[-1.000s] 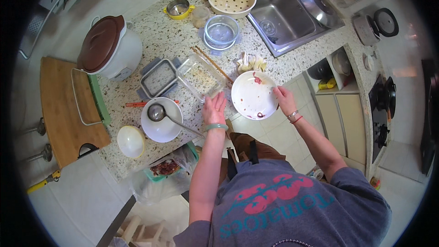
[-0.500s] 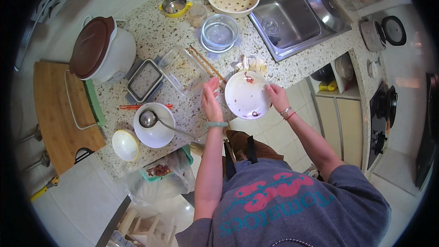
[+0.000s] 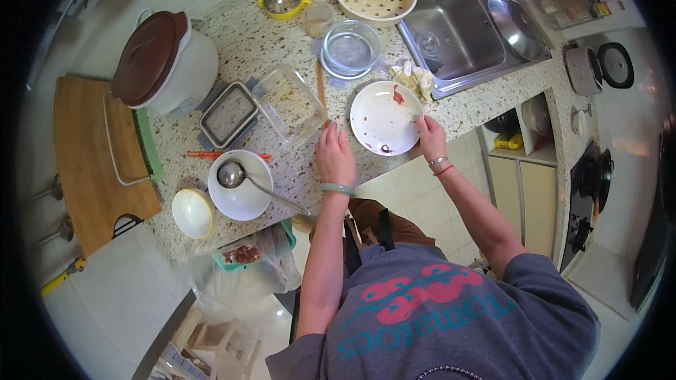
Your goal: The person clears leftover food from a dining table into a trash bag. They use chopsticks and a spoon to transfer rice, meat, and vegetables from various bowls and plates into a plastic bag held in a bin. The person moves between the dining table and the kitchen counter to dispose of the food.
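My right hand [image 3: 431, 137] grips the right rim of a white plate [image 3: 384, 119], fingers underneath and thumb on top. Red scraps and small crumbs cling to the plate, which is at the counter's front edge. To its left, my left hand [image 3: 336, 158], with a green bangle at the wrist, has its fingers on the near end of wooden chopsticks [image 3: 321, 91]; the fingertips partly hide them. Beside that hand lies a clear rectangular container [image 3: 289, 107] with food residue. A stacked pair of glass bowls [image 3: 350, 49] stands beyond the chopsticks.
At the left are a white bowl [image 3: 259, 200] with a ladle [image 3: 231, 174], a smaller bowl [image 3: 192, 214], red chopsticks [image 3: 204, 155] and a container lid [image 3: 229, 116]. A crumpled cloth [image 3: 414, 79] lies by the sink [image 3: 458, 24]. A waste bag [image 3: 260, 267] hangs below the counter.
The plate has moved away from me, over the counter, in my right hand. My left hand has come to the wooden chopsticks, which have swung leftward and now lie closer together. The view has shifted slightly.
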`<state>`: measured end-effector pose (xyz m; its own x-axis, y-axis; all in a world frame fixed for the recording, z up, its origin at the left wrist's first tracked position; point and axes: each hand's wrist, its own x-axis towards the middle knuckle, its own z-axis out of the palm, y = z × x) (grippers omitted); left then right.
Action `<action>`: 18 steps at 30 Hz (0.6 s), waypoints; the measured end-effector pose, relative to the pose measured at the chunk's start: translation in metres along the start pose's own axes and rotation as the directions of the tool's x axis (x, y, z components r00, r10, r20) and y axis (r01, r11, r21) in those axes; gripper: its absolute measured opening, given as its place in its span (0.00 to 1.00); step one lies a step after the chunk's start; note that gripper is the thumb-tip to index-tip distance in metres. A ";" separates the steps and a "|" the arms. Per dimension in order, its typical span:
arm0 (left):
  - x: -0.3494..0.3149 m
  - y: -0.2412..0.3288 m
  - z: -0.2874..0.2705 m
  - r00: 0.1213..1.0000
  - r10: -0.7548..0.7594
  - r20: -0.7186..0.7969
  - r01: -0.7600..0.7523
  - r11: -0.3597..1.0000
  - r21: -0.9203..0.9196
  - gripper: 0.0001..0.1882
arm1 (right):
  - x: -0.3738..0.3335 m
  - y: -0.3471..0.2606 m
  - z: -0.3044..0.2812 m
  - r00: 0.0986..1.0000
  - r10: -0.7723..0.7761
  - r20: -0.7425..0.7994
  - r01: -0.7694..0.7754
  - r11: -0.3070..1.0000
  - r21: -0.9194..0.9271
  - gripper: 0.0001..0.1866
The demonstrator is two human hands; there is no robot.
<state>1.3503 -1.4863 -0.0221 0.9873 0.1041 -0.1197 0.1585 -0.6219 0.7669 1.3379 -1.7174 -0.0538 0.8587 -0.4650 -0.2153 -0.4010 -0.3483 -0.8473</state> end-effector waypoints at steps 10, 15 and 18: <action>-0.094 0.000 -0.023 0.958 -0.137 0.252 0.284 0.577 -0.766 0.26 | -0.044 -0.011 0.028 0.965 0.174 0.194 -0.230 0.919 0.319 0.15; -0.165 0.014 -0.092 0.844 0.095 0.529 0.479 0.314 -0.820 0.29 | -0.071 -0.006 0.017 0.940 0.169 0.297 -0.276 0.890 0.364 0.18; -0.203 0.018 -0.163 0.807 0.231 0.543 0.512 0.184 -0.839 0.30 | -0.093 -0.004 -0.001 0.947 0.247 0.204 -0.302 0.899 0.317 0.22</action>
<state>1.1515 -1.3918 0.1185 0.8367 -0.4813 -0.2615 0.5299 0.5903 0.6090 1.2594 -1.6733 -0.0300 0.7798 -0.3602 -0.5120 -0.5189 0.0857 -0.8506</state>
